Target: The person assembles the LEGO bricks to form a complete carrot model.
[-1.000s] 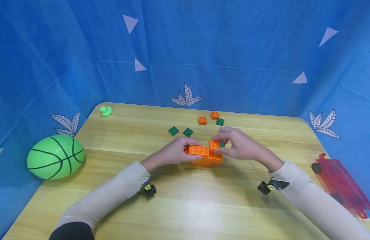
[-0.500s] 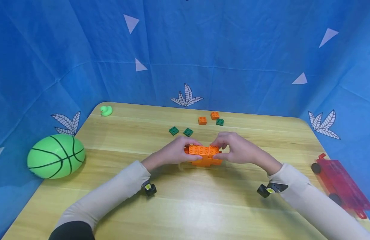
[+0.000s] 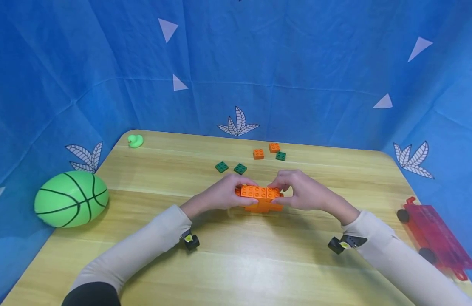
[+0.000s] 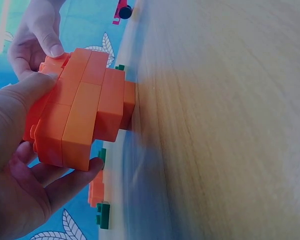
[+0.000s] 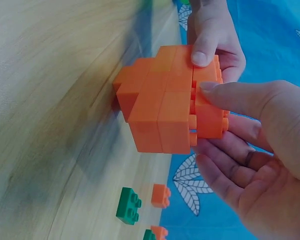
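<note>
A stepped structure of orange building bricks [image 3: 261,207] stands on the table in the middle of the head view, narrower at its base. My left hand [image 3: 222,193] grips its left end, thumb on the near side and fingers behind. At the right end, my right hand [image 3: 305,190] pinches a small orange brick [image 5: 209,119] between thumb and fingers. This brick sits on the top layer, level with the bricks beside it. From the left wrist view, the structure [image 4: 82,107] shows its smooth near face. My fingers partly hide the far side.
Behind the hands lie loose green bricks [image 3: 240,168] and two orange bricks [image 3: 258,154]. A green duck [image 3: 135,141] stands at the back left. The green ball [image 3: 71,199] is at the left edge, and a red wheeled cart [image 3: 440,236] at the right. Blue cloth [image 3: 236,51] hangs behind.
My right hand has lowered the small orange brick from above the right end onto the structure and settled it level with its neighbours. The left hand has stayed in place.
</note>
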{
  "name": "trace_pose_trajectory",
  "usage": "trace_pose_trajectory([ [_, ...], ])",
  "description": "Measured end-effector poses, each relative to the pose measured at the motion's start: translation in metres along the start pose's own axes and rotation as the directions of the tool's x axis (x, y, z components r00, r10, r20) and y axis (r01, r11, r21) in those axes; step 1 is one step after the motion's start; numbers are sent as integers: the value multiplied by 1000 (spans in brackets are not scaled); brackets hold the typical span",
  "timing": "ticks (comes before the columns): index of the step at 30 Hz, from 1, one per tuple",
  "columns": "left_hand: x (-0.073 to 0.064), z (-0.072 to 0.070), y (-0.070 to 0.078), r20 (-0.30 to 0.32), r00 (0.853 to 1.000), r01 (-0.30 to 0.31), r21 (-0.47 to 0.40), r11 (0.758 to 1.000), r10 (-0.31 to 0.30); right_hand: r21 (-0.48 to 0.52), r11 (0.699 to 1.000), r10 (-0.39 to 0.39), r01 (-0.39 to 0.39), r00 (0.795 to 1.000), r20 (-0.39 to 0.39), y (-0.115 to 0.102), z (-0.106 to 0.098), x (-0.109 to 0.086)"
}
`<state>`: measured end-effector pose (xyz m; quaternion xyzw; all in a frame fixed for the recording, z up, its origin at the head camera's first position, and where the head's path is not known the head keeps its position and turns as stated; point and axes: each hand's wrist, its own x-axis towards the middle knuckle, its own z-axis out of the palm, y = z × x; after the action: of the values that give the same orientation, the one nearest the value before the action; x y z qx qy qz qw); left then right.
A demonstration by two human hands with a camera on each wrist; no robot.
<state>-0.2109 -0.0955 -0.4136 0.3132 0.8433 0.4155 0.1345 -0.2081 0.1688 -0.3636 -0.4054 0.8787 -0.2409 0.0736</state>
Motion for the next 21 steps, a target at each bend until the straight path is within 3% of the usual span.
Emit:
trace_pose_trajectory([
  [21, 0, -1, 1, 7, 1000, 22, -21, 1000, -22, -19, 1000, -22, 22, 1000, 17, -4, -1, 2],
])
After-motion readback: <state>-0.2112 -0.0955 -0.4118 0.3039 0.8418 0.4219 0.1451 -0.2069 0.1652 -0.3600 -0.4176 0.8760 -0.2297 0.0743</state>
